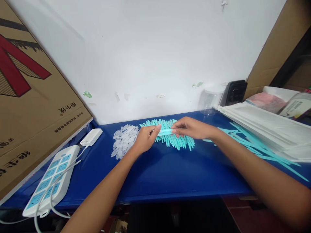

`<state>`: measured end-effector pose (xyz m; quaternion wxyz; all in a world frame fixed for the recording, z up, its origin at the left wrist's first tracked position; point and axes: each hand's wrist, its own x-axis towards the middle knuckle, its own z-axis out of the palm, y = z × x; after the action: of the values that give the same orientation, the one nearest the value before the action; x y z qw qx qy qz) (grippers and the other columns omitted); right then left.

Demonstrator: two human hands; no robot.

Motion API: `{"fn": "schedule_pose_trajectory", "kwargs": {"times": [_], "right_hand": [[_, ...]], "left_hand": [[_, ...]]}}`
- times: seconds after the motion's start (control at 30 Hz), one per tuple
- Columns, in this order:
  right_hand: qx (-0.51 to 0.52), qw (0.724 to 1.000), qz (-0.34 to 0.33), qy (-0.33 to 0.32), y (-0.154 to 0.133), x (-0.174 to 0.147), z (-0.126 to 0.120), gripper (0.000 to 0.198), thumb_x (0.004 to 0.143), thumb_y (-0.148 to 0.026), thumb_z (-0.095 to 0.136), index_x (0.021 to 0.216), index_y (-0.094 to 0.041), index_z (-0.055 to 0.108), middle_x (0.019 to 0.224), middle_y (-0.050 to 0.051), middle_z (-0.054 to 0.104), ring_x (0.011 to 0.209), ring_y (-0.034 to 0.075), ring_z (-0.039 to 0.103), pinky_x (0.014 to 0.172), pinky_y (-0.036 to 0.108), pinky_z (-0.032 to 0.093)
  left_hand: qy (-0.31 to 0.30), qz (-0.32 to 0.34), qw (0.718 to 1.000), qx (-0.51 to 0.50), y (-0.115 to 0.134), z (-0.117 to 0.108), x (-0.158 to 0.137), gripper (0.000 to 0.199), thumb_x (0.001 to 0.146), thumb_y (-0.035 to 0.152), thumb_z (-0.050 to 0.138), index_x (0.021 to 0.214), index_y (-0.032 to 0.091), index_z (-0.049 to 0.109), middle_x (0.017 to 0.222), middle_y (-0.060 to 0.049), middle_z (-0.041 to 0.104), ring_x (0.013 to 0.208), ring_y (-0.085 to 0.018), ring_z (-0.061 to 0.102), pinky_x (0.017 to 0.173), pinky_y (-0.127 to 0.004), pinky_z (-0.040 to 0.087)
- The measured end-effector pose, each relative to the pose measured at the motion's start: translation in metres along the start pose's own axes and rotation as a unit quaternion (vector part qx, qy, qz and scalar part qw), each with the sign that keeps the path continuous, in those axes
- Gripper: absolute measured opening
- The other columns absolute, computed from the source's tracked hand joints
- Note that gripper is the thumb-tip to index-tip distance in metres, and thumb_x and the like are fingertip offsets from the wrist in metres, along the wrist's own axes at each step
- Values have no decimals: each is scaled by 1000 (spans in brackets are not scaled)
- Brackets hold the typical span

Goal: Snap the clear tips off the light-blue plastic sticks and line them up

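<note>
Between my two hands is a slim teal plastic piece point(166, 132), held level. My left hand point(146, 138) is closed around its left end, thumb on top, so that end is hidden. The fingers of my right hand point(188, 127) pinch its right end. Just behind and below the hands, many similar slender teal pieces point(176, 141) lie in a heap on the blue table point(155, 181). Left of that heap, close to my left wrist, a pile of small translucent whitish plastic pieces point(125, 139) is spread out.
White power strip point(54, 181) with cables and a small white box point(91, 137) sit at left, near a large carton point(36, 97). On the right are longer teal strips point(257, 145), stacked white trays point(262, 129), a clear jar point(211, 102) and a black object point(234, 92).
</note>
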<state>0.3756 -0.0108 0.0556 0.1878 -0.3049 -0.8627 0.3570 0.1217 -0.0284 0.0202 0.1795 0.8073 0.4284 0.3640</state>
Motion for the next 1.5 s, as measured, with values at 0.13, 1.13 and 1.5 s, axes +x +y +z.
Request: {"fn": "schedule_pose_trajectory", "kwargs": {"times": [0.13, 1.13, 1.5], "right_hand": [[-20, 998, 40, 35, 11, -8, -17, 46, 92, -60, 60, 79, -18, 71, 77, 6, 72, 70, 18, 62, 66, 29, 45], [-208, 919, 332, 37, 12, -4, -3, 58, 101, -51, 46, 55, -19, 61, 62, 12, 71, 51, 20, 58, 57, 35, 43], [-328, 856, 389, 89, 47, -22, -45, 32, 94, -46, 62, 84, -18, 72, 95, 17, 76, 86, 33, 70, 73, 40, 48]], "left_hand": [[80, -33, 996, 4, -16, -17, 1, 55, 105, 56, 39, 65, 21, 26, 60, 3, 26, 57, -11, 27, 56, -30, 21], [21, -24, 977, 212, -39, -17, -2, 49, 101, 43, 43, 58, 21, 31, 53, 2, 32, 51, -14, 27, 59, -32, 18], [-115, -9, 980, 159, -36, -24, -1, 37, 73, 19, 51, 52, 23, 21, 55, 5, 19, 55, -12, 17, 57, -33, 16]]}}
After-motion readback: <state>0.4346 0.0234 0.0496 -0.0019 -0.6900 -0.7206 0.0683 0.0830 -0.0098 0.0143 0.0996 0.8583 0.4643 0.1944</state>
